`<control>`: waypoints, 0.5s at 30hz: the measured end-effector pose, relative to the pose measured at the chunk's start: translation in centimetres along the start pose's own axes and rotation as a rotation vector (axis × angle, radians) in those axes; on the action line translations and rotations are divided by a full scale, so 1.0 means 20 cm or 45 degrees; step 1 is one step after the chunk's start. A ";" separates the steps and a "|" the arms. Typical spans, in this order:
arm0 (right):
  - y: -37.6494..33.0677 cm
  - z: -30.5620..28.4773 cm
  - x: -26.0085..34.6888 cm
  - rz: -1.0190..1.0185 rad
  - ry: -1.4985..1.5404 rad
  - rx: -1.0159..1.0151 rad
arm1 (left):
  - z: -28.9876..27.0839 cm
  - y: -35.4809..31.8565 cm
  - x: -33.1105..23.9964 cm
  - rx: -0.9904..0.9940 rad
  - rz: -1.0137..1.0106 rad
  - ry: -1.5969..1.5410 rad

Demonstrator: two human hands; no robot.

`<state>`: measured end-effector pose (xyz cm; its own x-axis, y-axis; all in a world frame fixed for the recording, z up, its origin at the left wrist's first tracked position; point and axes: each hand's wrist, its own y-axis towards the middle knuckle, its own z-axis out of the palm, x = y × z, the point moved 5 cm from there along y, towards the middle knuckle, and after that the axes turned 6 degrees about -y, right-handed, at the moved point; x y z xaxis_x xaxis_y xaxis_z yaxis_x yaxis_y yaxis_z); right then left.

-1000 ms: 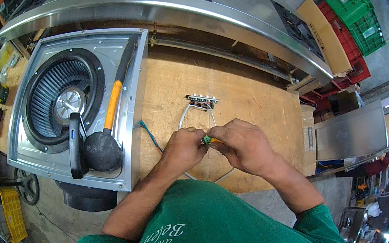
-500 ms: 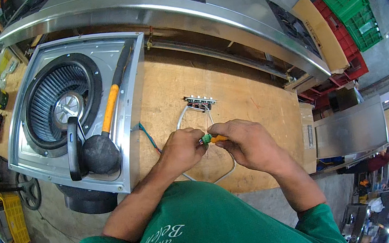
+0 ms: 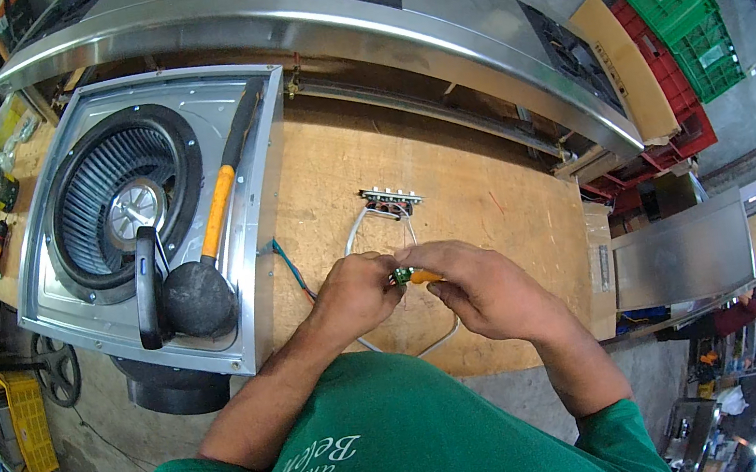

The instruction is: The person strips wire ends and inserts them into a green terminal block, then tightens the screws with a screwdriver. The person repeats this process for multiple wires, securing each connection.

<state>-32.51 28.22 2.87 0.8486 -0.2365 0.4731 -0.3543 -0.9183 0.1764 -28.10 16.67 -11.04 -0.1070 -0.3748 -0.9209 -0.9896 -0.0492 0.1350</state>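
My left hand (image 3: 357,293) is closed, pinching a small green connector (image 3: 400,275) between thumb and fingers. In my right hand (image 3: 488,283) is a small screwdriver with a yellow-orange handle (image 3: 425,276); its tip is hidden at the connector. Just beyond my hands a narrow circuit board (image 3: 390,201) with a row of parts lies on the wooden tabletop (image 3: 483,220). White wires (image 3: 354,230) run from the board toward my hands and loop below them. Green and red wires (image 3: 290,267) come out from beside the metal box at the left.
A metal fan housing (image 3: 255,293) with a round blower (image 3: 122,191) stands at left. On it rest a black-headed mallet (image 3: 201,296) and a black-handled tool (image 3: 148,290). A steel stove (image 3: 307,22) spans the back. Green crates (image 3: 673,16) and a cardboard piece (image 3: 621,63) are at right.
My right hand has turned slightly, its fingers now reaching further over the connector and screwdriver. The left hand keeps its pinch, with little shift.
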 end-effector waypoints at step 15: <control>-0.09 0.06 -0.06 -0.019 -0.348 -0.258 | -0.04 0.01 -0.05 -0.008 0.050 0.176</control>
<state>-32.52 29.75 0.99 0.9184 -0.3252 0.2256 -0.3889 -0.8470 0.3624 -28.02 16.37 -9.81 -0.1307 -0.5008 -0.8557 -0.9843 -0.0374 0.1722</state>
